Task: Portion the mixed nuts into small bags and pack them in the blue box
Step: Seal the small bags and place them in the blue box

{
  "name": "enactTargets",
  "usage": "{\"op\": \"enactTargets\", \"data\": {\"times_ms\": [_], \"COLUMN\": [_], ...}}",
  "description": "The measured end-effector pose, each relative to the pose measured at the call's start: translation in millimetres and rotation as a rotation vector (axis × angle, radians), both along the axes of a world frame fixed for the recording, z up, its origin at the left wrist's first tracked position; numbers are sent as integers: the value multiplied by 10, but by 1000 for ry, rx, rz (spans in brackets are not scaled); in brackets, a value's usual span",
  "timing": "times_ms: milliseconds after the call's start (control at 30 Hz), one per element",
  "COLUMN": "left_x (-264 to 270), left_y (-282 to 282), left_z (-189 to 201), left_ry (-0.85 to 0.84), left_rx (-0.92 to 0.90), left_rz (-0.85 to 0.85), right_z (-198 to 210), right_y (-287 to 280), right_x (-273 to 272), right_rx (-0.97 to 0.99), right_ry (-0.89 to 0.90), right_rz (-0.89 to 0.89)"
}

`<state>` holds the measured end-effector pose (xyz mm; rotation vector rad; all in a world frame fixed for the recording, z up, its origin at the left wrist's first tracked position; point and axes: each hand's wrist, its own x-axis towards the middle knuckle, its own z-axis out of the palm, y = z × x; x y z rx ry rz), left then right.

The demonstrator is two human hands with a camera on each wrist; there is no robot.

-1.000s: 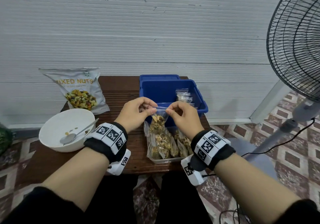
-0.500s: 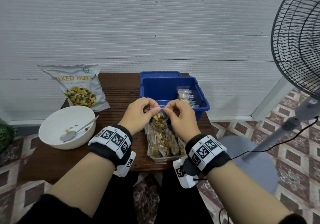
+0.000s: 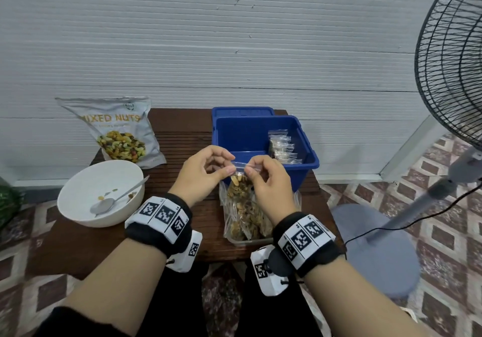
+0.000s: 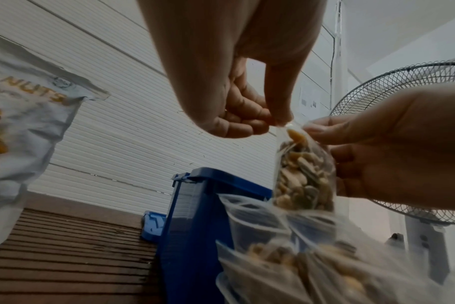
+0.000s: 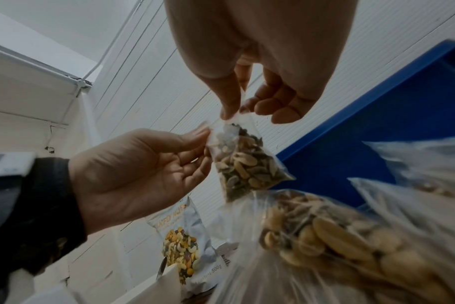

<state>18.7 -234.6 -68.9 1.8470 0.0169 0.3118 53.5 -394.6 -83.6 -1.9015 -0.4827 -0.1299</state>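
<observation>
Both hands pinched the top strip of the small bag (image 3: 241, 177), left hand (image 3: 202, 172) and right hand (image 3: 270, 180) at opposite ends, bag hanging upright just before the blue box (image 3: 307, 154).

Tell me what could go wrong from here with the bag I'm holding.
The small bag hangs by its top strip, pinched between the left hand and the right hand. Nuts sit close to the strip, so one could catch in the seal. If a pinch slips, it could drop among the filled bags below.
</observation>
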Motion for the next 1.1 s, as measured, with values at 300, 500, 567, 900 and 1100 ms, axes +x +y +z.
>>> {"op": "enactTargets", "data": {"times_ms": [300,500,567,900,1100], "left_x": [-25,-26,-30,-29,-26], "left_y": [31,28,18,0,-16], "left_z": [59,71,76,118,163], "left_ry": [11,35,31,53,67], "left_rx": [-17,17,-10,21,0], "left_rz": [8,-11,0,14,-1], "right_z": [55,29,37,131,190], "right_y": [-21,-14,-11,-47,-81], "right_x": [8,47,61,98,141], "right_rx": [34,1,-4,-74,-222], "right_ry": [-2,-48,-49,-24,-118], "right_rz": [36,20,16,47,76]}}
